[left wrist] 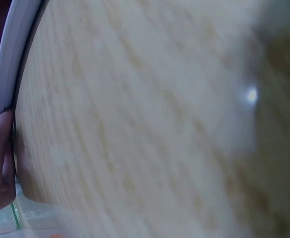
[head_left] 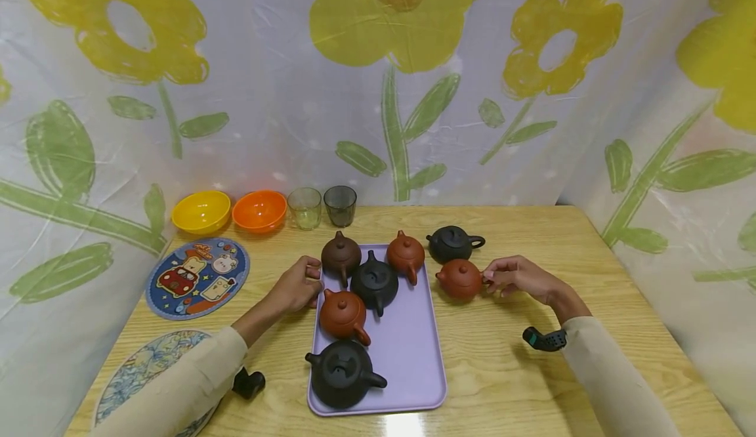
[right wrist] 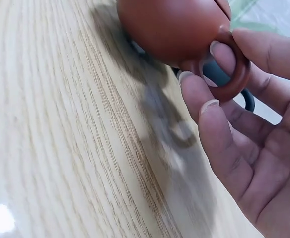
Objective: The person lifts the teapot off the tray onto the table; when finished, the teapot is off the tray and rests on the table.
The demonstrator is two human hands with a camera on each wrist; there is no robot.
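My right hand (head_left: pixel 522 276) pinches the loop handle of a reddish-brown clay teapot (head_left: pixel 462 279), just right of the lilac tray (head_left: pixel 407 371). In the right wrist view, thumb and fingers close around that handle (right wrist: pixel 234 84), and the pot's shadow falls on the wood beneath. At the tray's left edge, my left hand (head_left: pixel 297 286) grips the rim with curled fingers, beside a dark brown teapot (head_left: pixel 340 254). The left wrist view catches fingers (left wrist: pixel 3 144) at the tray rim. Also on the tray are two red-brown teapots (head_left: pixel 342 314) and two black teapots (head_left: pixel 341 374).
Behind the held pot stands another black teapot (head_left: pixel 451 244) on the table. A yellow bowl (head_left: pixel 202 212), an orange bowl (head_left: pixel 260 212), a clear glass (head_left: pixel 304 208) and a dark glass (head_left: pixel 340 206) line the back left. Two patterned round mats (head_left: pixel 197 278) lie left.
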